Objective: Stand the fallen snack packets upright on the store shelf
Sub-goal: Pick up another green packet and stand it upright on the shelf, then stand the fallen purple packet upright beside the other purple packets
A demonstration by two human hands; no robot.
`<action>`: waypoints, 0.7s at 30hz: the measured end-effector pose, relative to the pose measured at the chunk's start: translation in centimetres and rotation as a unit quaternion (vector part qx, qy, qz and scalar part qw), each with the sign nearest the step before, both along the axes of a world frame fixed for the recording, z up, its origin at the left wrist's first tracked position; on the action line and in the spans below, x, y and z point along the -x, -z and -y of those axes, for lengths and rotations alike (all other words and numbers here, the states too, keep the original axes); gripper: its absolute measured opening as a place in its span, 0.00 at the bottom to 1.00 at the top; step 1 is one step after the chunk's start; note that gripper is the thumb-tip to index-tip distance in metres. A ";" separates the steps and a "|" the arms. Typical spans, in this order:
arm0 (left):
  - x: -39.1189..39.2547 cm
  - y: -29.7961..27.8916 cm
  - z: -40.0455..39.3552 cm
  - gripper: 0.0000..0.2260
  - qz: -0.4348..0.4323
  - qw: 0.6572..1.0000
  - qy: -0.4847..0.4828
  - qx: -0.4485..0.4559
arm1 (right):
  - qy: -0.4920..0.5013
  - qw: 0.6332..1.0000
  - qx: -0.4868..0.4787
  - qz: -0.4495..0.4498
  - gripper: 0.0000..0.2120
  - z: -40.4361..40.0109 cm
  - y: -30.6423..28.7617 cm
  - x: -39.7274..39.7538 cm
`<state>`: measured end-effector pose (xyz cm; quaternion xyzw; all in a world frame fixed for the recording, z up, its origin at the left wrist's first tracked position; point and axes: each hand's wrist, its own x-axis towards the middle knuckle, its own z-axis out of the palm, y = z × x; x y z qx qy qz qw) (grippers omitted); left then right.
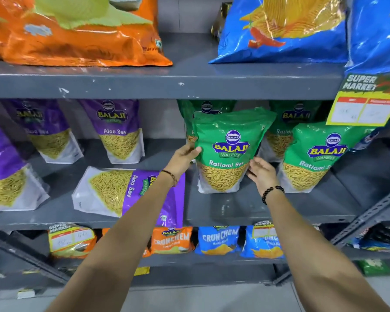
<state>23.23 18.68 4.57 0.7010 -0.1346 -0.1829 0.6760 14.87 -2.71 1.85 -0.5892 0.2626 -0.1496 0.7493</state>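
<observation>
A green Ratlami Sev packet [229, 152] stands upright on the middle grey shelf [234, 210]. My left hand [185, 157] grips its left edge, thumb on the front. My right hand [262, 172] touches its lower right side with fingers curled. A purple Aloo Sev packet [122, 192] lies flat on its side on the same shelf, partly under my left forearm. More purple packets [119, 131] stand upright at the left and more green ones [318, 156] at the right.
The shelf above holds a large orange bag [77, 30] and blue bags [284, 28]. A yellow price tag [365, 102] hangs at the right. Below, orange and blue Crunchem packets [218, 240] line the lower shelf. A slanted metal brace [369, 215] runs at the right.
</observation>
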 end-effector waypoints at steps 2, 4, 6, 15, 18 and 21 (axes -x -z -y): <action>-0.9 0.1 -1.7 0.16 0.019 0.999 -0.008 -0.039 | 0.042 0.999 -0.004 -0.013 0.13 -0.7 0.0 0.2; -1.9 0.3 -4.0 0.15 0.034 0.996 -0.040 -0.075 | 0.090 0.996 -0.017 -0.024 0.14 -1.8 0.2 0.5; -3.1 0.5 -6.8 0.15 0.064 0.988 -0.076 -0.121 | 0.150 0.988 -0.033 -0.022 0.11 -3.6 0.4 0.9; -6.5 1.2 -19.9 0.24 0.139 0.769 0.085 -0.618 | 0.348 0.929 0.063 -0.106 0.12 -17.4 2.3 2.8; -5.5 1.1 -21.9 0.23 0.156 0.781 0.093 -0.598 | 0.380 0.911 0.067 -0.147 0.14 -22.9 3.0 3.9; -5.0 0.9 -22.7 0.21 0.163 0.785 0.088 -0.591 | 0.352 0.919 0.039 -0.173 0.15 -27.3 3.7 4.5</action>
